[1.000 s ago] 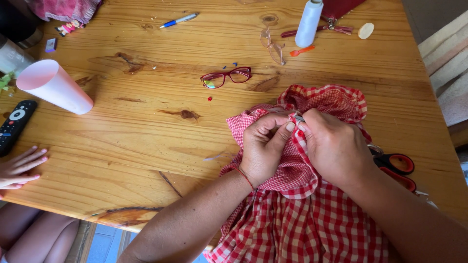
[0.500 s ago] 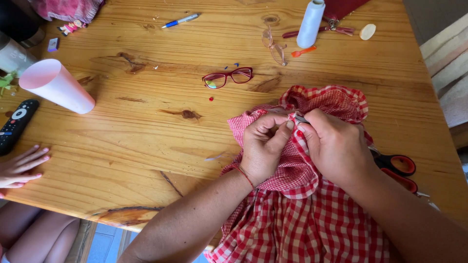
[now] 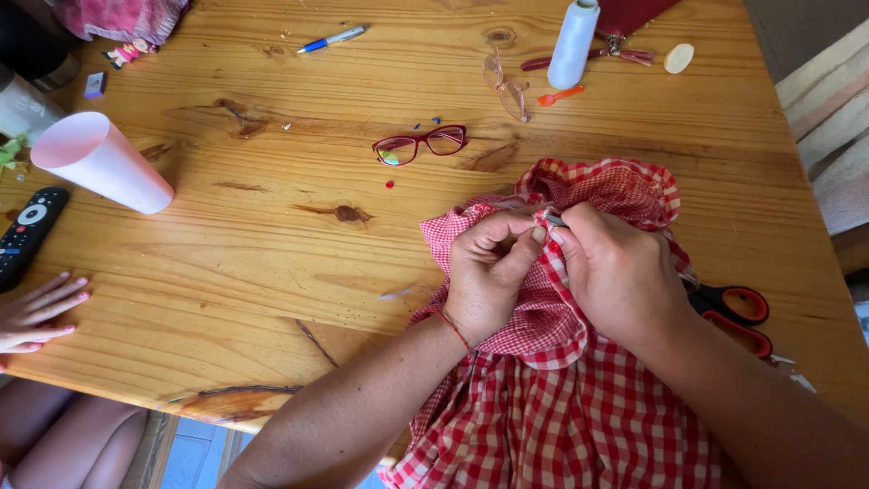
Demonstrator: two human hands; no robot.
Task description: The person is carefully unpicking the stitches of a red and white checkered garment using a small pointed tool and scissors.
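Gingham cloth [image 3: 579, 326] pinched (both hands).

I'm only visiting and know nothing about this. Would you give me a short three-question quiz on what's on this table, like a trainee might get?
1. True or false: both hands, the left hand and the right hand, are on the red checked cloth.
2. Which lies nearest the right hand's wrist? A) the pen B) the scissors C) the remote control
3. Fill in: the pink cup lies on its ____ on the wooden table.

Key:
1. True; both hands pinch the bunched cloth together.
2. B; the red-handled scissors lie just beside that arm.
3. Side.
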